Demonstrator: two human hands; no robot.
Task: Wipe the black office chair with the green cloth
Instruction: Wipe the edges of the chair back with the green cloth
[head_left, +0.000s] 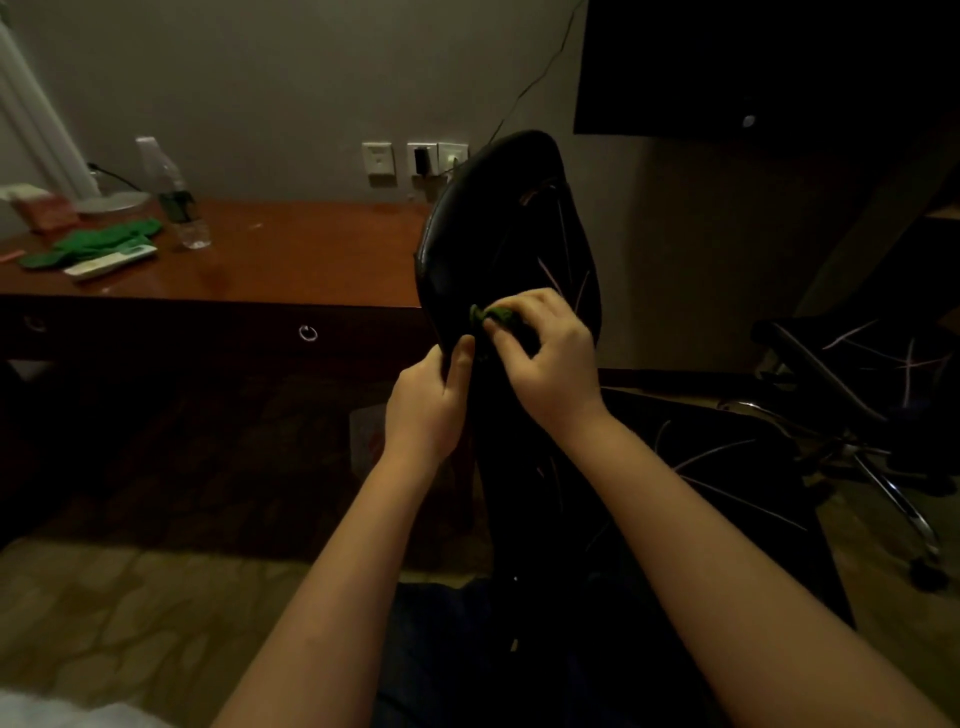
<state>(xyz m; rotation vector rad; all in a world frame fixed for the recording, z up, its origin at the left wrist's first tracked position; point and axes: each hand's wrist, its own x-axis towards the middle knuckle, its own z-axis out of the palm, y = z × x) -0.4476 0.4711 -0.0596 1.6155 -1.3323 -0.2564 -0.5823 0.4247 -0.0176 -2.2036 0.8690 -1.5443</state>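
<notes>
Nearest: two bare forearms rising from the bottom edge, over dark blue fabric (441, 649) and a patterned carpet (130, 597).

Further up, left hand (426, 410) wrapped round the left edge of the black office chair (493, 218), fingers curled behind the rim, thumb lying up along it. Steadying, by the look of it. Just to the right, right hand (550, 364) pinching the green cloth (493, 315), bunched small between thumb and fingertips and pressed to the backrest near its left edge, about mid-height. Barely a scrap of green visible past the fingers.

Judged as mid-wipe, working one small spot of the backrest. No telling from the dim, glossy surface which parts already cleaned. Presumably left to do: the upper backrest, the seat, the armrest (810, 353) and the chrome base (893, 499) out to the right, well apart from both hands.

Beyond the chair to the left, a brown desk (291, 254) with ring-pull drawers. On its far left end, a clear plastic bottle (174, 202), some green fabric (104, 244) and a white remote-like thing (111, 264) touching it.

Farthest, wall sockets (415, 158), one plugged with a cable running up the wall, and a dark screen (753, 67) at the far right.
</notes>
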